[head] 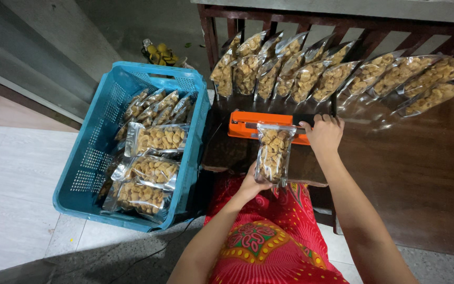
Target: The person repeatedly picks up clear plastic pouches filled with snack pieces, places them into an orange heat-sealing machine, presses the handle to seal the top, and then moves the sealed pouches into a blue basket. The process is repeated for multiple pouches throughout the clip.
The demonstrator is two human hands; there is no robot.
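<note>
Left hand (251, 184) grips the pouch (273, 152) from below; right hand (322, 134) presses closed on the sealer (248, 123) near the table's (421, 173) left edge, crate (95, 158) left.

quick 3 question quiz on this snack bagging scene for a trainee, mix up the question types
1. True or false: the right hand presses on the orange sealer.
2. Multiple choice: the left hand holds the clear snack bag by its A) top edge B) bottom end C) middle.
3. Fill in: the flat-lying filled bags to the person's left sit in a ___ crate.

Key: 1 true; 2 B; 3 blue. More filled bags lean in rows on the brown table behind the sealer.
</note>
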